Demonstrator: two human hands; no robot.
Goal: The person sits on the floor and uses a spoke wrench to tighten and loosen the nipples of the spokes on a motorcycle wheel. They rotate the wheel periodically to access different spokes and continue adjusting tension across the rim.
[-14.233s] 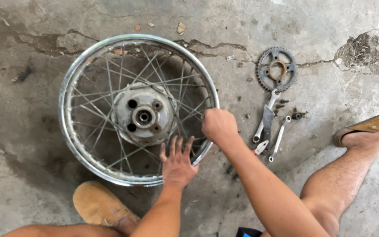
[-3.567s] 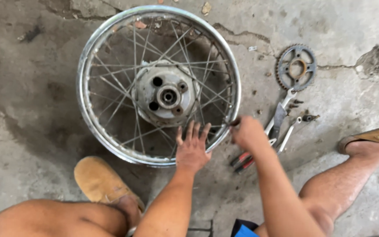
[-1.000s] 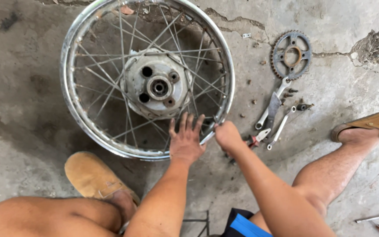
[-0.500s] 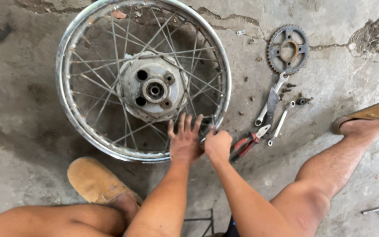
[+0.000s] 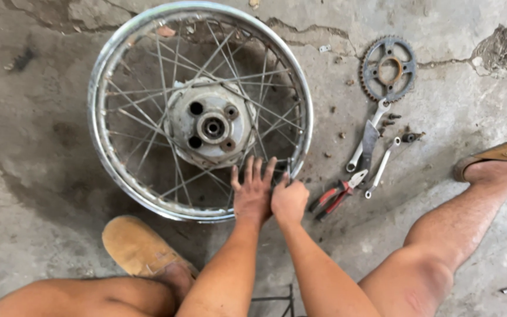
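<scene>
Wheel: the spoked wheel lies flat on the concrete floor in front of you, hub at its middle.
Left hand: your left hand lies flat with fingers spread on the spokes at the wheel's near right edge, gripping nothing.
Right hand: your right hand is curled at the rim just beside the left hand; what it pinches, you cannot tell.
Pliers: red-handled pliers lie right of the wheel, near your right hand.
Wrenches: two wrenches lie farther right of the wheel.
Sprocket: a toothed sprocket lies right of the wheel's far side.
Sandals: one tan sandal sits below the wheel, another well to its right.
</scene>
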